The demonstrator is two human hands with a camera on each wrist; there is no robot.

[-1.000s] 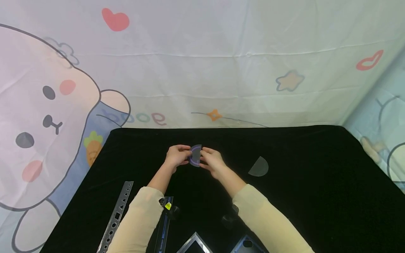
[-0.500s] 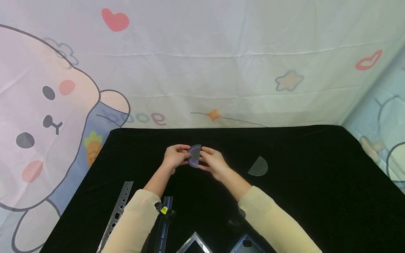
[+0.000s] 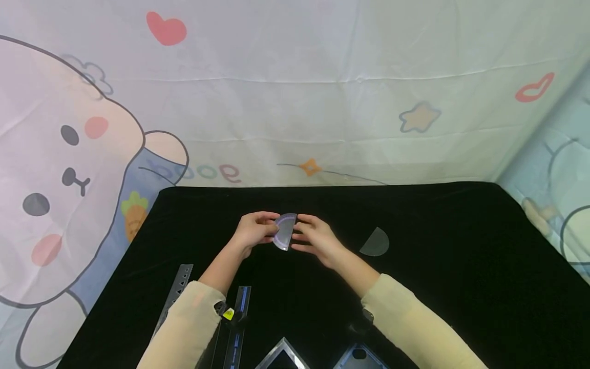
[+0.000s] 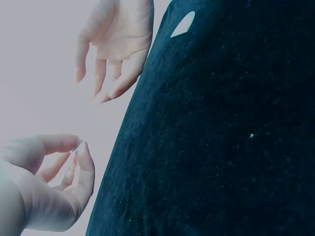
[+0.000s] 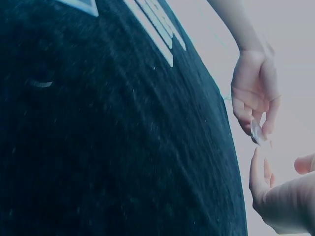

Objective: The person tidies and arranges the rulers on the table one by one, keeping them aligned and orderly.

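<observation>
In the head view my left hand [image 3: 252,230] pinches a clear protractor [image 3: 286,233] with a purple scale band, thumb and fingers at its curved edge. It is held up over the black cloth, straight edge facing right. My right hand [image 3: 319,239] lies just beyond that straight edge, fingers loosely extended, thumb apart in the right wrist view. From the left wrist the protractor shows only as a thin pale sliver [image 4: 78,144] at the left fingertips. A second clear half-round piece [image 3: 375,242] lies flat on the cloth, right of my right hand.
A stencil ruler [image 3: 178,284] with cut-out shapes lies at the left, partly under my left sleeve. Beside it is a blue-striped ruler [image 3: 237,333]. Two set squares, one silver-edged [image 3: 281,351] and one blue-edged [image 3: 361,359], are cut off at the bottom. A printed curtain [image 3: 359,102] hangs behind.
The protractor has tilted and looks paler and larger, its top leaning right. My right hand's fingers have drawn slightly off its edge, and both forearms have spread outward.
</observation>
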